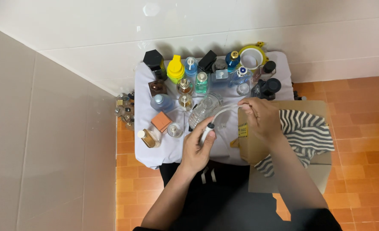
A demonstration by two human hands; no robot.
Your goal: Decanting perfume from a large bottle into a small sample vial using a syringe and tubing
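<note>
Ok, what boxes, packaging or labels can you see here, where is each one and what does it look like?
Cardboard box: right of the table, under the right hand, plain brown, open.
Label: on the box's left face, small, yellow and black.
Small box: left side of the table, square, terracotta orange.

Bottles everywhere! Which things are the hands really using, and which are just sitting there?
In use:
left hand holds a white pump
right hand holds its clear tube

Lying about:
yellow bottle
tape roll
cardboard box
striped cloth
orange cap
</note>
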